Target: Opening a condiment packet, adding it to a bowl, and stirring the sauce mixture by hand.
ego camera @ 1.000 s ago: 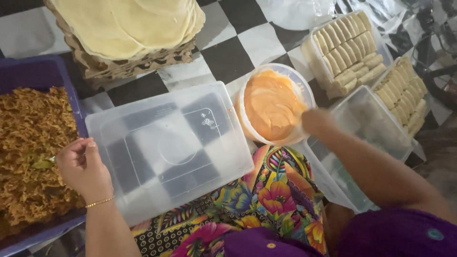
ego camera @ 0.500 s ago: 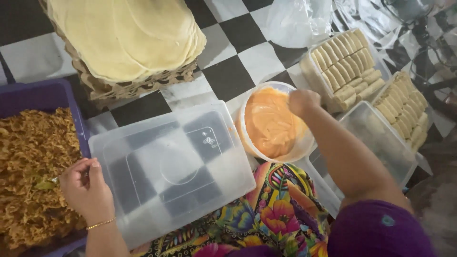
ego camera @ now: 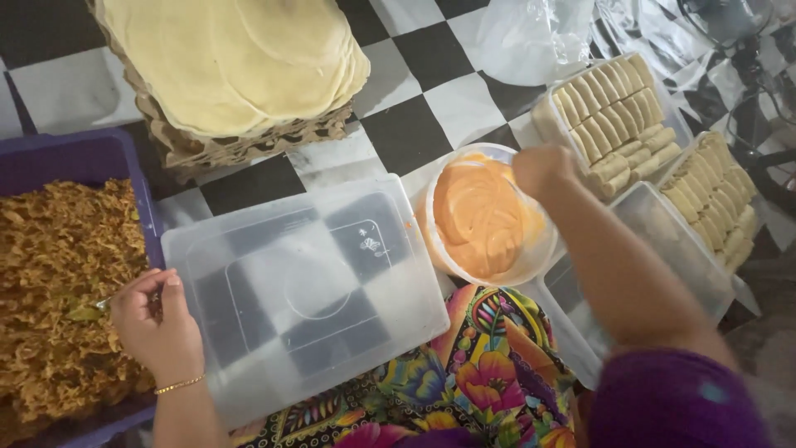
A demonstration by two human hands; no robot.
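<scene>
My left hand [ego camera: 156, 323] is closed on the handle of a spoon [ego camera: 93, 310] that lies in the shredded brown filling [ego camera: 58, 282] of a purple tray [ego camera: 143, 187]. My right hand [ego camera: 541, 170] hovers, blurred, over the far rim of a white bowl of orange sauce [ego camera: 485, 217]; I cannot tell whether it holds anything. Between the two hands an upturned clear plastic lid [ego camera: 303, 290] rests on the checkered floor.
A woven basket holds a stack of thin pale wrappers [ego camera: 236, 58] at the top. Two clear containers of rolled pieces [ego camera: 609, 116] [ego camera: 713, 203] stand at the right, beside an unfilled clear container [ego camera: 672, 249]. A floral cloth [ego camera: 464, 382] covers my lap.
My right hand has moved from the clear container at the right up to the far edge of the sauce bowl. My left hand has stayed at the filling tray.
</scene>
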